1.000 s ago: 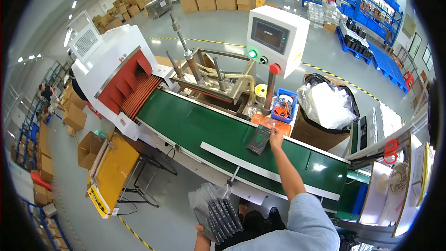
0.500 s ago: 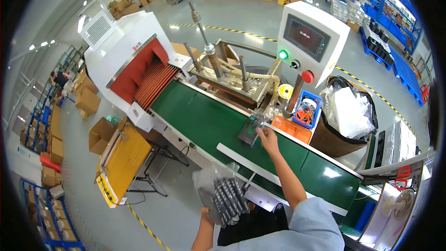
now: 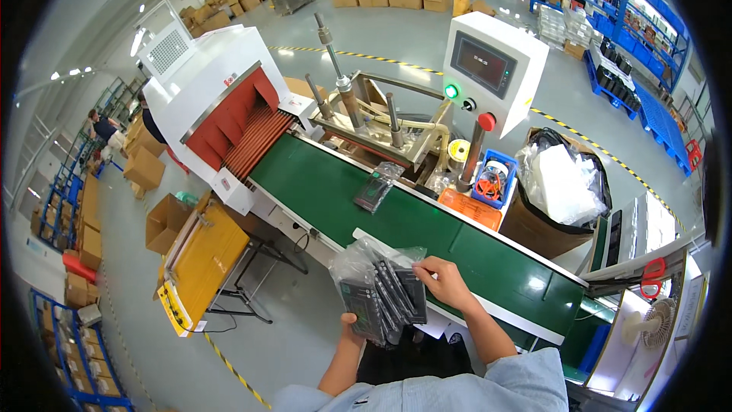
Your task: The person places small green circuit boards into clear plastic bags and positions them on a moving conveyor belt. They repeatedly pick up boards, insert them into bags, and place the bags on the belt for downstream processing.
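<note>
In front of my body, my left hand (image 3: pixel 350 328) grips a stack of flat black packages (image 3: pixel 374 301) loosely wrapped in clear plastic film. The packages stand fanned out, with film sticking up at their top edges. My right hand (image 3: pixel 446 282) has its thumb and fingers pinched at the top corner of the rightmost package (image 3: pixel 414 294) in that stack. A single film-wrapped black package (image 3: pixel 375 189) lies flat on the green conveyor belt (image 3: pixel 320 183), apart from both hands.
A white tunnel machine (image 3: pixel 221 84) with a red strip curtain stands at the belt's far left end. Behind the belt are a metal press frame (image 3: pixel 396 137), a control box (image 3: pixel 496 69), an orange tray (image 3: pixel 469 208) and a blue bin (image 3: pixel 496 179). A yellow table (image 3: pixel 210 267) stands left.
My right hand has let go of the package on the belt and come back to the stack. That package has shifted left along the belt. The stack is raised slightly.
</note>
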Demonstrator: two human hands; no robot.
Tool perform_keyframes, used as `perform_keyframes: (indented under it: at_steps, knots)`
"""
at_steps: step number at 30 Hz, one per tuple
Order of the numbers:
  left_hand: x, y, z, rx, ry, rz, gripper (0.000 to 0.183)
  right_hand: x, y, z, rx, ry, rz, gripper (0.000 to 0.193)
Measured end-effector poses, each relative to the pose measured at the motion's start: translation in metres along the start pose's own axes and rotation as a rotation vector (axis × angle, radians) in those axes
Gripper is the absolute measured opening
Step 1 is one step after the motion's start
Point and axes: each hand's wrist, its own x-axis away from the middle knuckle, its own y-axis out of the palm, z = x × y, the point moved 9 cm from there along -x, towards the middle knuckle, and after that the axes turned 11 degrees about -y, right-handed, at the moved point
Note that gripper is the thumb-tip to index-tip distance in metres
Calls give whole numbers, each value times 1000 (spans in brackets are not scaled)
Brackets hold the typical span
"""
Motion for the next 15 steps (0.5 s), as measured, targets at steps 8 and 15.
perform_keyframes:
  at_steps: [8,15]
  knots:
    - [-22,43,37,0,71,-187,60,35,5,16,-107,22,-157,19]
    - [-15,68,53,136,166,-141,71,41,-62,117,-131,259,295,22]
